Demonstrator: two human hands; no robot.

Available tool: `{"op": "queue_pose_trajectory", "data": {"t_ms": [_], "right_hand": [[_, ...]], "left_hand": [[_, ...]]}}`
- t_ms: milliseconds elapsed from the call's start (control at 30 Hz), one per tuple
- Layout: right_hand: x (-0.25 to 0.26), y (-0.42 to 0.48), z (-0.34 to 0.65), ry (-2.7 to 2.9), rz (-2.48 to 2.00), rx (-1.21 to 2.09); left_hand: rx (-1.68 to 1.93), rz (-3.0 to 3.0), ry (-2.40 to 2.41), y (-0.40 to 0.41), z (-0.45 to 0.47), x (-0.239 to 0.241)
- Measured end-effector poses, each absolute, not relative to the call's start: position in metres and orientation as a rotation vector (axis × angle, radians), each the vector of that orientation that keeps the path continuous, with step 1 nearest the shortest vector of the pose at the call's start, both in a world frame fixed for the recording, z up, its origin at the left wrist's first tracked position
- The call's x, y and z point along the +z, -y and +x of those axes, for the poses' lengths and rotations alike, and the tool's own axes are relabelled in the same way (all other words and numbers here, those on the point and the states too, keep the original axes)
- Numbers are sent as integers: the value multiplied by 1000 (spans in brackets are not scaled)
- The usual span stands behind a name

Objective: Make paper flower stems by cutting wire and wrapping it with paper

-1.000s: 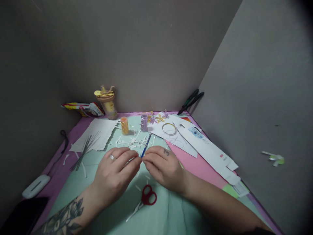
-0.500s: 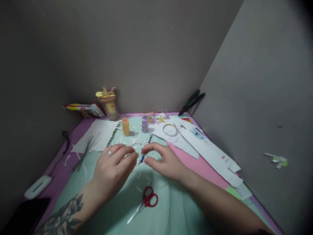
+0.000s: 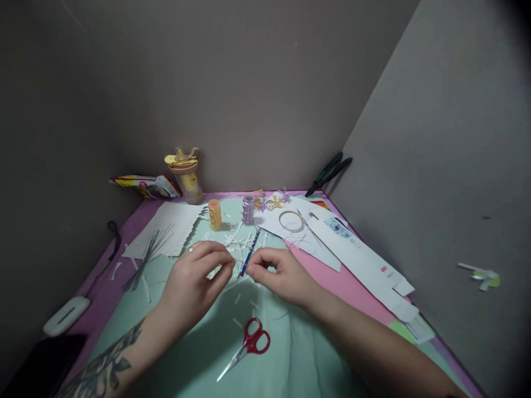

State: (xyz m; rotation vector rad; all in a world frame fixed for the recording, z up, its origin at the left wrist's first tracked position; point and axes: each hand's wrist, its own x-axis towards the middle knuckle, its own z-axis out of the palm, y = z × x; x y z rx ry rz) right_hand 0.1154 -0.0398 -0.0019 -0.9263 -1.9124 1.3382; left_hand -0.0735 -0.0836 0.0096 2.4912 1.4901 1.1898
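Scissors [image 3: 252, 341] lie nearest, between the wrists. The left hand [image 3: 194, 283] curls its fingers narrow, their contents too small to tell. The right hand [image 3: 286, 275] pinches the near end of the tool [image 3: 250, 253], mid-worktop. A loose pinch may drop it among the scraps [image 3: 232, 240] beyond.

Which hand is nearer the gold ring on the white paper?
Right. The right hand lies just on the person's side of the gold ring. The left hand is farther off, to the ring's left, beyond the blue stick.

A plain grey back wall [image 3: 249, 83] meets the right wall [image 3: 448, 138] behind a purple-covered bench [image 3: 102, 293], dimly lit
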Motion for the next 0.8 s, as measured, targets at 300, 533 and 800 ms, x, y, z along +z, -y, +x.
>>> {"op": "queue_pose_trajectory", "data": {"t_ms": [300, 533, 800], "right_hand": [[-5, 38, 114, 1932, -925, 1347], [-11, 25, 118, 1800, -859, 1606], [-18, 18, 120, 1661, -884, 1821]], "left_hand": [[1045, 1993, -1435, 81, -73, 23], [783, 1874, -1285, 81, -74, 24], [575, 1936, -1159, 83, -67, 15]]}}
